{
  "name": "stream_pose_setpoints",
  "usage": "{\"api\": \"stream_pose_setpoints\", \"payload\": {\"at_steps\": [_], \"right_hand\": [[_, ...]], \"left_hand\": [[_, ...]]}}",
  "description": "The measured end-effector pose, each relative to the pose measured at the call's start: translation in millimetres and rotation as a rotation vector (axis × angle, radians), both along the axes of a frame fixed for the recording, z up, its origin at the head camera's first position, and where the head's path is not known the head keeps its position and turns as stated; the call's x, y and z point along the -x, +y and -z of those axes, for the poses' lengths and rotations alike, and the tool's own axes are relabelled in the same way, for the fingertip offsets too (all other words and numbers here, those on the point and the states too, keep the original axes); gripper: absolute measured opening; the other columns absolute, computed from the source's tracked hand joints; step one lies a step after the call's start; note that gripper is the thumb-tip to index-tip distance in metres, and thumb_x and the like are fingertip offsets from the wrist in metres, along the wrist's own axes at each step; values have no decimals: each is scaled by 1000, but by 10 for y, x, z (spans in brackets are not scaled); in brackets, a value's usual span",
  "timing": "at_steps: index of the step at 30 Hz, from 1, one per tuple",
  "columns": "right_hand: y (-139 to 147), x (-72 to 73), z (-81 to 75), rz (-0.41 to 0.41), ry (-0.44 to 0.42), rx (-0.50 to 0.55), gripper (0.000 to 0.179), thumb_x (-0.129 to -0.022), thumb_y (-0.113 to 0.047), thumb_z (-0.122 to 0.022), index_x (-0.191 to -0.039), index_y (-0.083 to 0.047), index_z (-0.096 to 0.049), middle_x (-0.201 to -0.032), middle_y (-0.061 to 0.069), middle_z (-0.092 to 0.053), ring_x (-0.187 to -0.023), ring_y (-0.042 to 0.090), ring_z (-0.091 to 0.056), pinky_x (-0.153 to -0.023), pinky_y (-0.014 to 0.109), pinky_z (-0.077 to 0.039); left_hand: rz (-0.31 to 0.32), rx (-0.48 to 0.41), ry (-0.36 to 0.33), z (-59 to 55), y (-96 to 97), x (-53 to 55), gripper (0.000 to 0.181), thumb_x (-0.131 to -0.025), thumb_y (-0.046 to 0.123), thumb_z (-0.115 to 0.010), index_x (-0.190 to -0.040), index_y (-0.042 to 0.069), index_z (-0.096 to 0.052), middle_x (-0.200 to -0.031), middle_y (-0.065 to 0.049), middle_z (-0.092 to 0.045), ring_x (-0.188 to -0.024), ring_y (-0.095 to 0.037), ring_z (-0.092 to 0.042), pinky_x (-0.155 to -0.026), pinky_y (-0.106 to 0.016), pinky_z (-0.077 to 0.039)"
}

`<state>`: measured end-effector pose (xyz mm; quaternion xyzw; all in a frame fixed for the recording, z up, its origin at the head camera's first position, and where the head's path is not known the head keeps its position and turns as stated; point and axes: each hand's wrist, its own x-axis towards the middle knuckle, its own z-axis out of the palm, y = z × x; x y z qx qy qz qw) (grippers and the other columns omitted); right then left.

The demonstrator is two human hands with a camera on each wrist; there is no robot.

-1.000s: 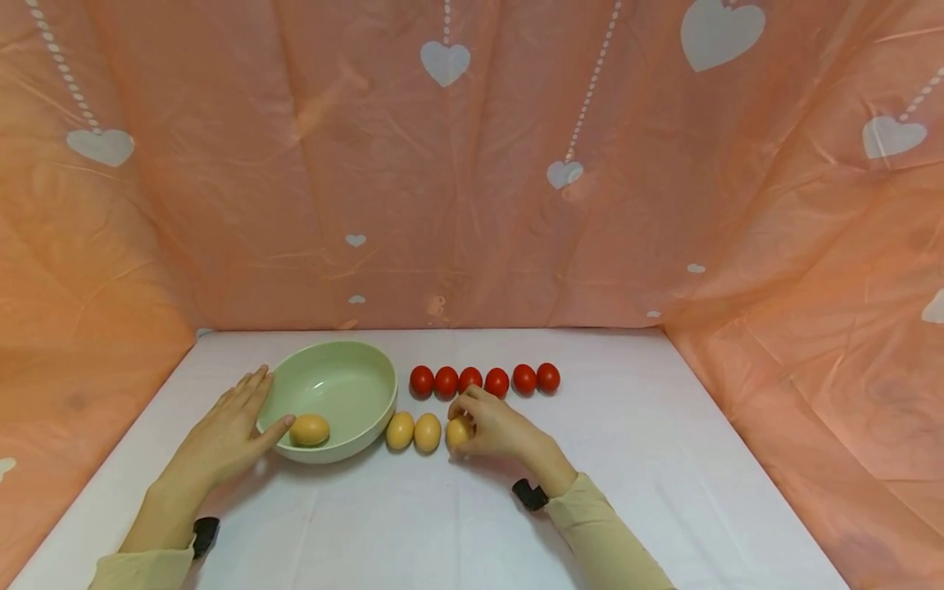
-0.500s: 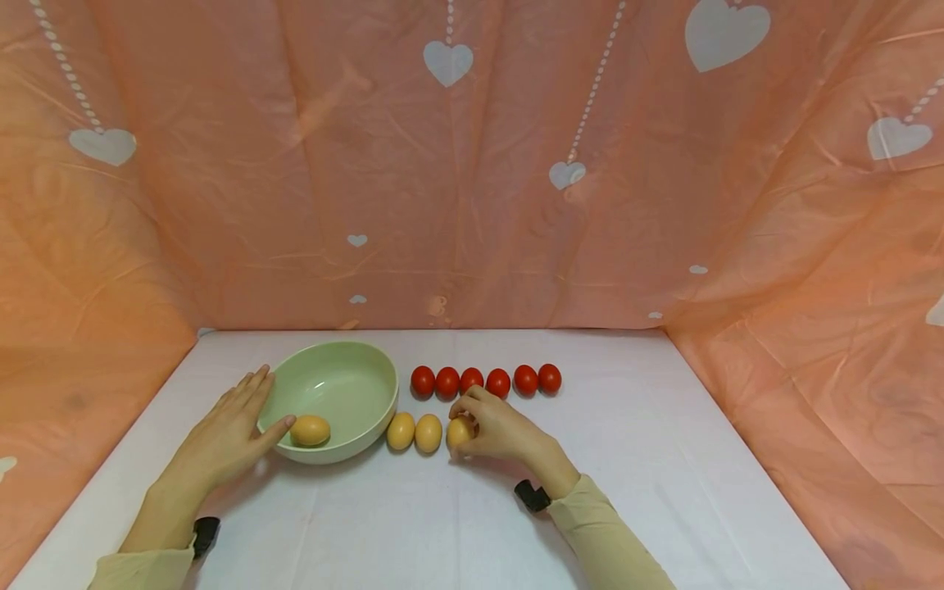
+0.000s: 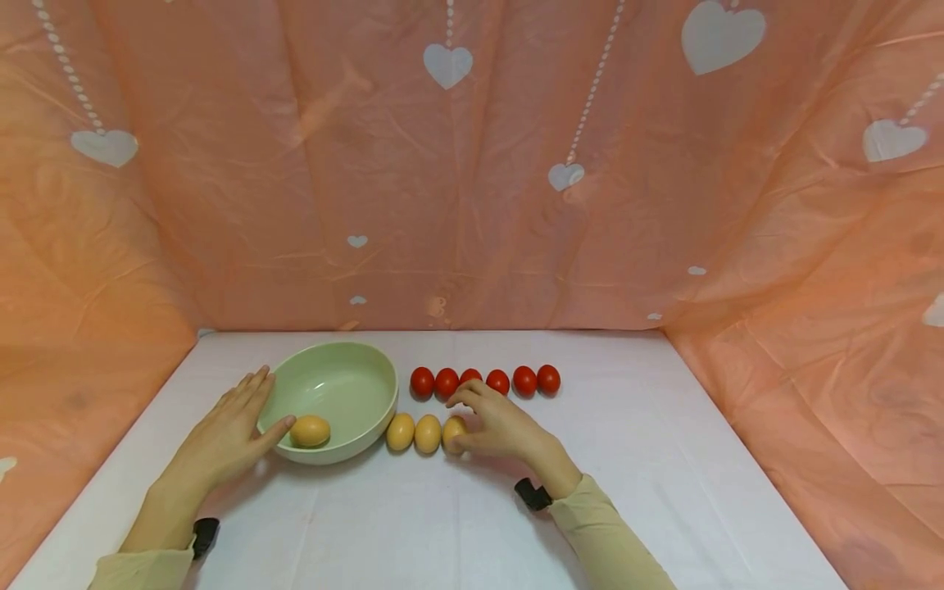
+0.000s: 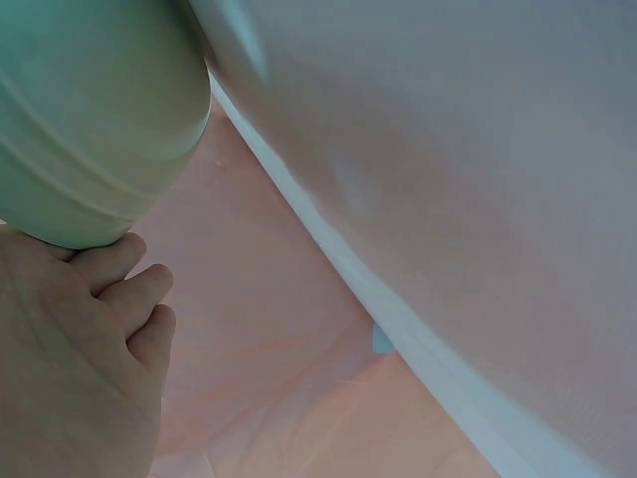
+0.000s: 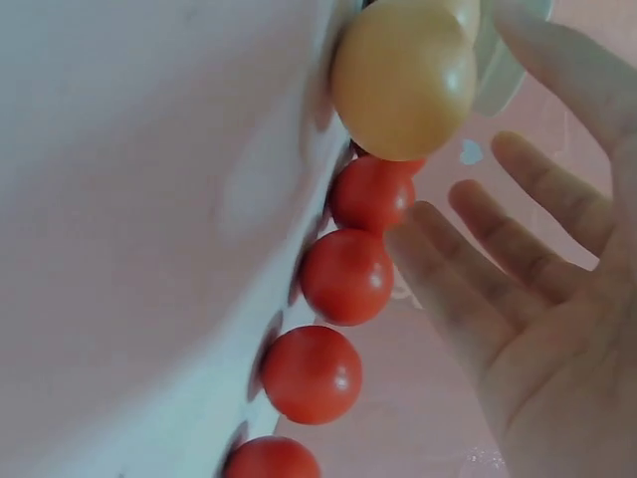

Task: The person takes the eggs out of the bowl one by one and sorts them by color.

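My left hand rests against the left side of a pale green bowl, with its fingers straight along the outer wall and the thumb over the rim. Inside the bowl lies one yellow-tan egg, close to that thumb. To the right of the bowl, three more eggs stand in a row; the rightmost egg is partly covered by my right hand. That hand's fingers are spread and loose, with the thumb over the near side of the egg. In the right wrist view, fingers and palm hold nothing, beside the nearest egg.
Several red tomatoes form a line behind the eggs, one partly hidden by my right hand. A white cloth covers the table. Orange curtain with white hearts encloses the back and both sides.
My right hand has loosened its grip on the rightmost egg and its fingers have spread. That egg now stands slightly further left, right beside the middle one. My left hand has stayed put.
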<state>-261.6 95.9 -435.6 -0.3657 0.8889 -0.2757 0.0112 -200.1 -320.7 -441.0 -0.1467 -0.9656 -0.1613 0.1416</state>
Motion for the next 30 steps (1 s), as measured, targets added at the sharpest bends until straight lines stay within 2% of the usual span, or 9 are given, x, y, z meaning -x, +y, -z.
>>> {"api": "stream_pose_setpoints", "payload": {"at_steps": [7,13,17,20,24,30], "right_hand": [[-86,8,-108,-34,66,58,41,-92,-14,-75,-131,-7,-66,-131,5,-61,-119,26,-62,-106,40,-53],[-230,-6,-243,-36,79,51,49,-96,-27,-77,-140,-10,-62,-141,5,-58,-125,22,-61,-109,38,-52],[-333,10,-305,-83,96,68,49,-96,-23,-77,-140,-6,-61,-142,10,-57,-119,27,-64,-103,36,-56],[-414,35,-337,-116,116,62,47,-96,-21,-77,-138,-6,-62,-141,11,-58,-119,27,-63,-98,32,-57],[-530,60,-395,-142,142,33,46,-97,-24,-77,-137,-8,-63,-139,7,-60,-125,22,-59,-106,31,-52],[-749,100,-439,-199,149,14,45,-96,-25,-77,-135,-7,-64,-137,6,-61,-108,19,-63,-94,21,-53]], "left_hand": [[-3,-1,7,-6,4,-11,83,-102,44,-62,-153,-16,-34,-161,-36,-31,-147,-55,-31,-129,-54,-14],[-3,-6,-18,-24,9,-19,84,-102,44,-62,-154,-16,-33,-162,-36,-29,-148,-55,-29,-127,-58,-17],[-6,-6,-38,-32,11,-21,85,-103,45,-61,-154,-16,-32,-162,-36,-28,-149,-55,-27,-126,-60,-18],[-8,-2,-30,-30,15,-19,85,-103,46,-61,-154,-16,-33,-162,-36,-29,-148,-55,-28,-123,-64,-22],[-8,-1,-15,-27,13,-12,84,-102,45,-61,-153,-16,-34,-161,-36,-30,-148,-55,-30,-122,-64,-24],[-11,-3,-10,-31,9,-12,85,-102,46,-61,-154,-15,-33,-162,-35,-30,-148,-55,-29,-125,-61,-21]]}}
